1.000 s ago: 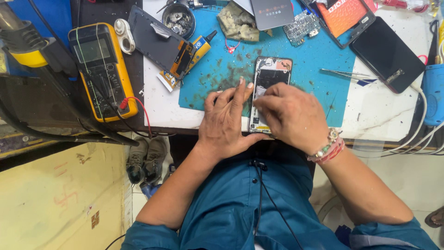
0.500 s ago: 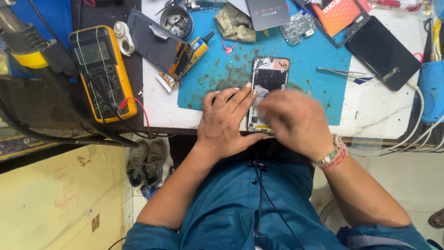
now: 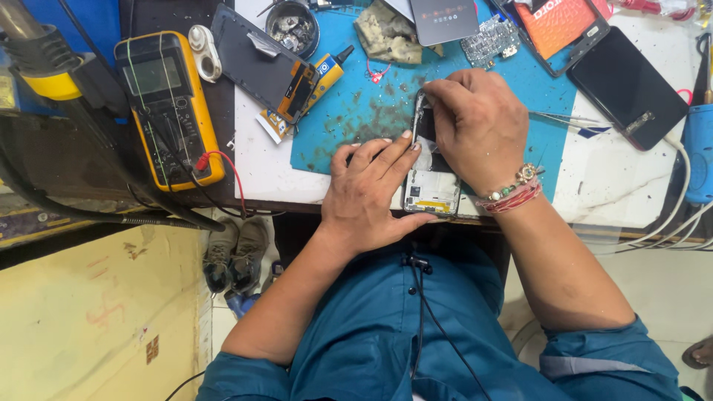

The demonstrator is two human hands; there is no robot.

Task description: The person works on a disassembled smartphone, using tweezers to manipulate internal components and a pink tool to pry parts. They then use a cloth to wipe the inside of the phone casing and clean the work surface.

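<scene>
Opened phone (image 3: 431,186) is lying on the blue mat (image 3: 356,119) at the near edge of the desk (image 3: 616,186), long axis running away from the person, near end just past the mat's near edge. Right hand (image 3: 479,126) is sitting over the far half, fingers curled down onto the top-left edge; grip looks pressed together on the frame there, but the fingertips are hidden under the hand, so I cannot tell whether it's pinching anything small. Left hand (image 3: 371,193) is lying flat beside the phone on its left, fingers spread and pointing at the frame, fingertips touching or just at its left edge, bracing rather than clamping. Both hands are on it; the right is nearer the far end, the left nearer the middle. Phone looks stripped: back off, pale inner frame and small board parts showing at the near end, dark section under the right hand. Around it: tweezers (image 3: 564,119) just right of the right hand, black phone (image 3: 627,85) further right, yellow multimeter (image 3: 167,108) well off to the left, glue tube (image 3: 312,89) and a tin of screws (image 3: 291,26) at the far side.
</scene>
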